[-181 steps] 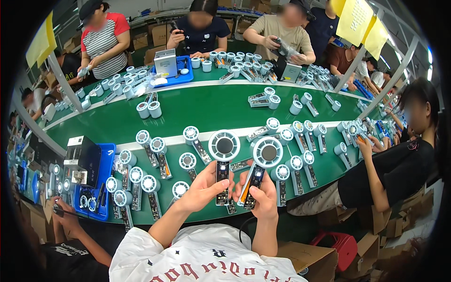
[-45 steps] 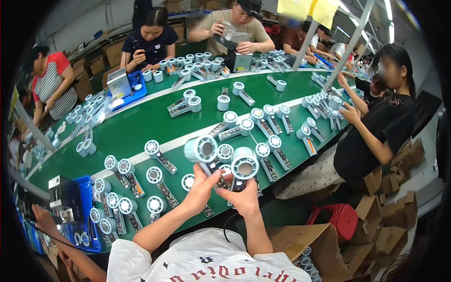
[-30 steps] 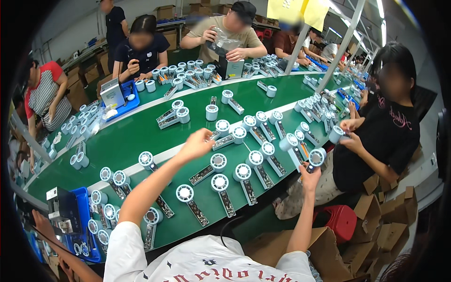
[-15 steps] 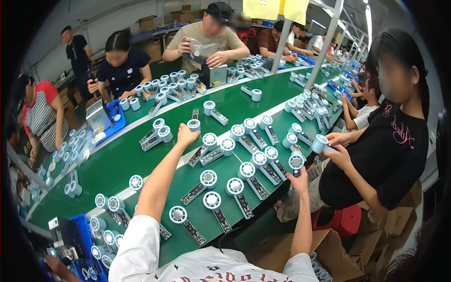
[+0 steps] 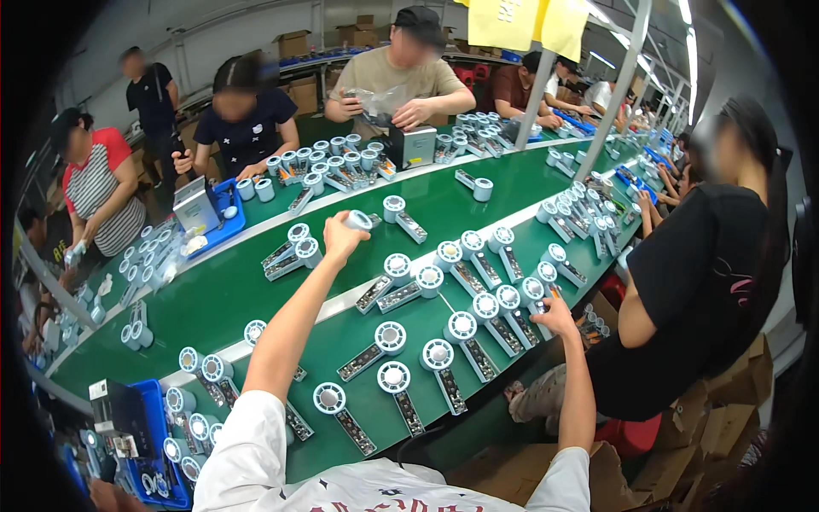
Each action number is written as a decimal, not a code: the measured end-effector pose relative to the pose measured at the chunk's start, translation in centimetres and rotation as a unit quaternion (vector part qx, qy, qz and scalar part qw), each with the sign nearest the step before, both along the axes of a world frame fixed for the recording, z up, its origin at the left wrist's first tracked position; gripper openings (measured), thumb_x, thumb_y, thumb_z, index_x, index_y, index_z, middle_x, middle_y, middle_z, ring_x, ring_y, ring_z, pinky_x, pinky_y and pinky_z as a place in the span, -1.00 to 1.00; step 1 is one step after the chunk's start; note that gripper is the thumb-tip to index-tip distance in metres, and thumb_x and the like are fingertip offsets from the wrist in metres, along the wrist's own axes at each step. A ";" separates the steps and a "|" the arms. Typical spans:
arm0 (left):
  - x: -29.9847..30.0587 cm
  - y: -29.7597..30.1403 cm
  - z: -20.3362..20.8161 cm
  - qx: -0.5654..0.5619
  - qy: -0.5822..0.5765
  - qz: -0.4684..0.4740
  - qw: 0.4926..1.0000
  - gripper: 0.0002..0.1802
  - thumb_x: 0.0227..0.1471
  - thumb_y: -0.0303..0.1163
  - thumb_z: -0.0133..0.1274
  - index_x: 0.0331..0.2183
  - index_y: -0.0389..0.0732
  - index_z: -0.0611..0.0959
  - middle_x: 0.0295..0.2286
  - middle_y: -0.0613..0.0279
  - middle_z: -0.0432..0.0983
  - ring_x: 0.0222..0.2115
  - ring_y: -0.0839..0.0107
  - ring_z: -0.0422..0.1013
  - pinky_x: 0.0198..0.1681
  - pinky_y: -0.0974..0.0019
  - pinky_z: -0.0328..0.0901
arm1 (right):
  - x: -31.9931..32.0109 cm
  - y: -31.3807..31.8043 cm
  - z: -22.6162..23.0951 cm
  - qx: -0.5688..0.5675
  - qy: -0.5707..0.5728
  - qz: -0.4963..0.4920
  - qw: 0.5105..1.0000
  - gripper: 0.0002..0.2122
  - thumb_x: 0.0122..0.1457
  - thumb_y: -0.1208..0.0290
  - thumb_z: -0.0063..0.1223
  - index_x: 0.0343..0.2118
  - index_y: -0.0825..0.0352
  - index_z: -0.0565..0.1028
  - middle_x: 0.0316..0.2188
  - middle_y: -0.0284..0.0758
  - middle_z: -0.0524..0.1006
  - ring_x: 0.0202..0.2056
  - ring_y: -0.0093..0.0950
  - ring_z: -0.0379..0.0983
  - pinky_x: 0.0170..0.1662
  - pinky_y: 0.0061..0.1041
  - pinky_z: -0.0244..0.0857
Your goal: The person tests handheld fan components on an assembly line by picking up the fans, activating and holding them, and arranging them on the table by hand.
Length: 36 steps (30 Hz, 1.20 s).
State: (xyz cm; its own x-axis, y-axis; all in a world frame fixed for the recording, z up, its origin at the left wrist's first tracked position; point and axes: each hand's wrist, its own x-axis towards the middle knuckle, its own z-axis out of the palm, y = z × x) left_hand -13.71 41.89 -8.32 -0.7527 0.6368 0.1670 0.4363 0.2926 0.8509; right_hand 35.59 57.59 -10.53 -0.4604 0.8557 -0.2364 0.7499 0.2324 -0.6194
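My left hand (image 5: 344, 236) reaches out over the green belt, its fingers closed round the light blue round head of a handheld fan (image 5: 359, 220); that fan is tilted and its handle is mostly hidden. At the right end of the near rows, my right hand (image 5: 557, 317) grips the handle of another fan (image 5: 534, 288) beside the bench edge. Several similar fans lie between my arms, such as one fan (image 5: 390, 338) with its handle casing uncovered and the circuit board showing. Another fan (image 5: 394, 206) lies on the belt just right of my left hand.
A co-worker in black (image 5: 691, 282) stands close on my right. A metal post (image 5: 536, 98) rises from the line's far side. At lower left is a blue tray (image 5: 156, 427) with fans and a dark box around it. Cardboard boxes (image 5: 674, 444) stand below on the right.
My left hand has tipped the fan it holds. My right hand has brought its fan in beside the others at the row's end. The co-worker on the right has turned away.
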 end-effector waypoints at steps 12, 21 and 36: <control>12.7 3.5 16.4 0.095 -0.026 -0.681 0.725 -0.38 -0.42 -0.36 0.36 -0.16 -0.23 0.61 -0.29 0.21 0.50 -0.32 0.36 0.38 -0.19 0.35 0.30 | -13.1 -9.2 13.2 0.030 0.195 0.186 0.963 -0.67 -0.16 0.52 0.22 -0.26 0.43 0.42 -0.46 -0.29 0.50 -0.48 -0.48 0.38 -0.36 -0.55 0.28; 3.0 14.3 -4.2 -0.229 -0.021 0.060 0.971 -0.40 -0.14 0.09 0.02 -0.25 -0.25 0.63 -0.30 0.05 0.55 -0.29 0.11 0.49 -0.23 0.16 0.37 | -8.9 -15.7 7.0 -0.209 0.593 -0.018 0.777 -0.84 0.04 0.59 -0.02 -0.29 0.43 0.36 -0.57 -0.31 0.40 -0.61 -0.58 0.26 -0.49 -0.63 0.21; 3.6 -9.9 11.3 0.113 -0.343 -0.210 0.908 -0.81 0.09 -0.32 -0.05 -0.43 -0.25 0.40 -0.60 0.28 0.33 -0.68 0.50 0.30 -0.63 0.43 0.27 | -12.9 -25.8 9.4 -0.244 0.663 0.179 0.685 -0.54 0.04 0.54 -0.05 0.05 0.38 0.19 -0.38 -0.14 0.40 -0.53 -0.36 0.35 -0.48 -0.43 0.28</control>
